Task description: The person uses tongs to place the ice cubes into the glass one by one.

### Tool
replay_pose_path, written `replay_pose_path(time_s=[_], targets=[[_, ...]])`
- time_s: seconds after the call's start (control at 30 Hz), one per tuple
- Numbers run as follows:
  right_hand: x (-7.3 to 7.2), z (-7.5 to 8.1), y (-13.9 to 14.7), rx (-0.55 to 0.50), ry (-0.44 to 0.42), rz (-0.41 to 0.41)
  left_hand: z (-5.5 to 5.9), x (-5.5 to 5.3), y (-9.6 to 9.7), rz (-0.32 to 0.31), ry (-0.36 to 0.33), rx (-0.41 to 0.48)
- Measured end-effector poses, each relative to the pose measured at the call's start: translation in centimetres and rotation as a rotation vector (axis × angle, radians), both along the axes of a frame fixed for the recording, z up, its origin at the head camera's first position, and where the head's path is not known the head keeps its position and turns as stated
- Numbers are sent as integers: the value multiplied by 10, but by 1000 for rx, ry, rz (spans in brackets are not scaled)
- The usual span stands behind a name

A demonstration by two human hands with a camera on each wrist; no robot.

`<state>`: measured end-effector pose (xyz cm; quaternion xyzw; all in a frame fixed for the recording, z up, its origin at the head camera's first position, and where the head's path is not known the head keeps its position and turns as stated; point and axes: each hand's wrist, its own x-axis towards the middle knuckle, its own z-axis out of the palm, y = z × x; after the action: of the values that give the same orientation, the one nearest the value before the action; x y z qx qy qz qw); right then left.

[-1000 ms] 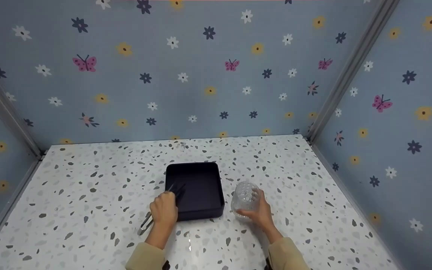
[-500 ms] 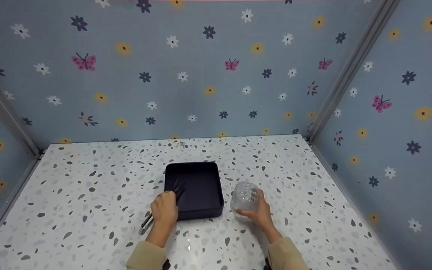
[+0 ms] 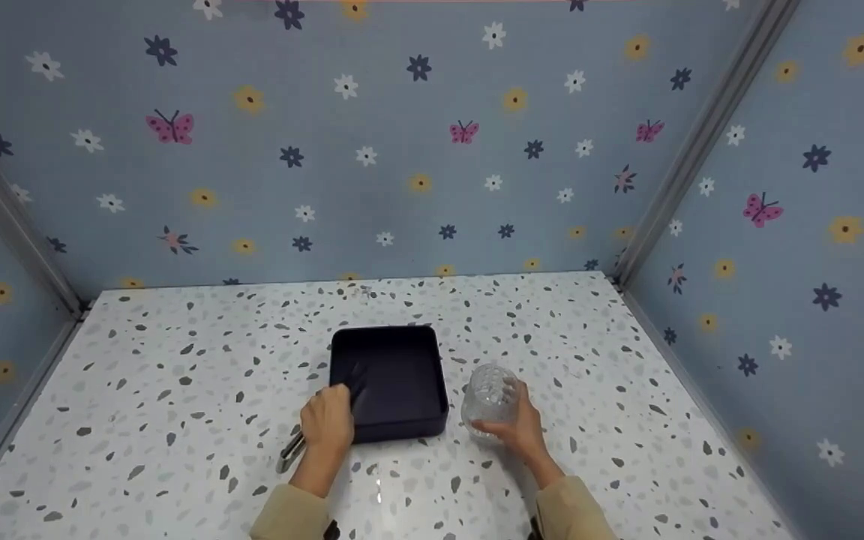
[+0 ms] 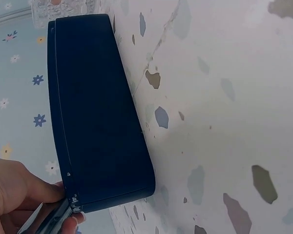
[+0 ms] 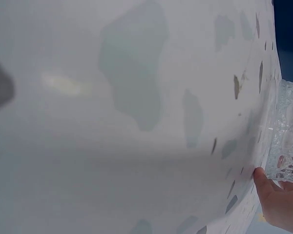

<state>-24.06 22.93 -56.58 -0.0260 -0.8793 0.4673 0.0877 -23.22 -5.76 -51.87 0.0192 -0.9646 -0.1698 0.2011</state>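
Observation:
In the head view my left hand (image 3: 327,416) grips a small bundle of metal cutlery (image 3: 292,451) at the left wall of a dark square tray (image 3: 409,429). The cutlery's handle ends stick out below the hand; its dark far ends reach over the tray, and fork-like tines are hard to make out. The left wrist view has the shiny handles (image 4: 51,217) between thumb and fingers, close by the tray's corner (image 4: 102,122). My right hand (image 3: 522,427) holds a clear textured glass (image 3: 490,401) on the table, right of the tray, with thumb and fingers about its side.
The speckled white table (image 3: 199,375) meets a blue flowered back wall (image 3: 372,187). A similar side wall (image 3: 792,300) stands at the right, with grey metal frame posts (image 3: 691,157) in the corners.
The cutlery in my left hand has shifted slightly in angle, and its tips show less spread over the tray. The right hand, glass and tray stay in place.

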Motion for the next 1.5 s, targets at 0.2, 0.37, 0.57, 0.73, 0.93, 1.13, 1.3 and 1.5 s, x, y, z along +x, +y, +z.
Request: replay_pose_path(time_s=[0.2, 0.37, 0.57, 0.73, 0.93, 1.13, 1.3, 1.5], targets=[[0, -2, 1, 14, 11, -2, 1, 1, -1, 3, -7, -5], [0, -3, 1, 33, 19, -4, 2, 4, -3, -6, -21, 0], [1, -3, 2, 31, 18, 2, 0, 7, -5, -8, 13, 1], [0, -4, 2, 35, 14, 1, 6, 9, -7, -8, 11, 22], [2, -4, 2, 20, 9, 3, 14, 16, -4, -15, 45, 43], [1, -3, 2, 11, -8, 6, 27, 22, 5, -9, 53, 59], [-1, -2, 2, 1, -11, 17, 37, 25, 11, -10, 80, 64], [-1, -2, 3, 3, -16, 12, 45, 27, 19, -46, 144, 70]])
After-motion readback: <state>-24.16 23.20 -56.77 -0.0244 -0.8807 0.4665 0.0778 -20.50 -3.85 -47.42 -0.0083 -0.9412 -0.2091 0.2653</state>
